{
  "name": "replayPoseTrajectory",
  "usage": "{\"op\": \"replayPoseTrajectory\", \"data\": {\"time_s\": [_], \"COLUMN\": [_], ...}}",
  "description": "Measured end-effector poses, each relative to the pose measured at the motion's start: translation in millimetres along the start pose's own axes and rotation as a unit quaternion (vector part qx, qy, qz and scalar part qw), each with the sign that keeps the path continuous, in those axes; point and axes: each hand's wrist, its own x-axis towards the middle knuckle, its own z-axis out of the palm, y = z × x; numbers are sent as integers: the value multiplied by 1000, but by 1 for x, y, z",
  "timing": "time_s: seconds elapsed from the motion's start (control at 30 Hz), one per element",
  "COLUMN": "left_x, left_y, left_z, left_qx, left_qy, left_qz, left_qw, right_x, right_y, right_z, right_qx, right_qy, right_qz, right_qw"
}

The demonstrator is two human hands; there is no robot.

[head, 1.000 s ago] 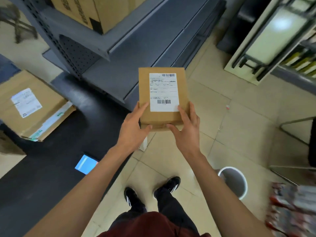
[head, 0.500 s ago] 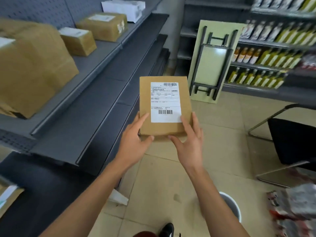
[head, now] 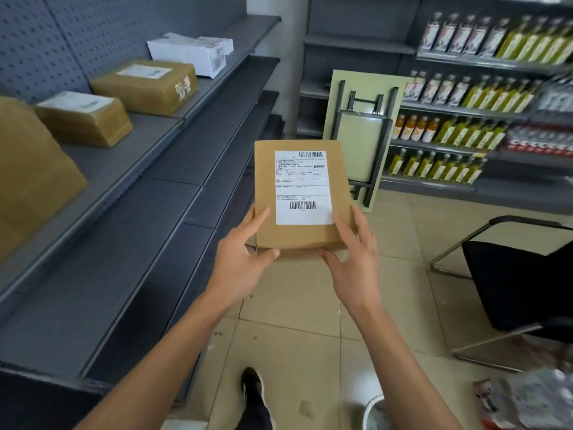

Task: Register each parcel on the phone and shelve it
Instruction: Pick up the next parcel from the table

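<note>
Bare forearms, black shoe (head: 253,395), dark trousers

There is only one view — a wide-angle camera worn on the head, looking forward and steeply down along the person's own forearms. It sits close over the parcel (head: 302,200), which fills the centre. The grey shelves (head: 173,156) run away along the left edge, the tiled floor (head: 288,342) lies below, and the bottle racks (head: 465,131) — bent and blurred — stand far right.
</note>
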Motion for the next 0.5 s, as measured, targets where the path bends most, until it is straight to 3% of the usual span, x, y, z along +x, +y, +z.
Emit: {"op": "replayPoseTrajectory", "data": {"time_s": [0.5], "left_x": [214], "left_y": [-36], "left_z": [-4], "left_qx": [-18], "left_qy": [23], "left_qz": [15], "left_qw": [999], "right_x": [191], "right_y": [27], "right_z": [74], "right_qx": [-30], "right_qy": [-6], "right_qz": [37], "right_qw": [999]}}
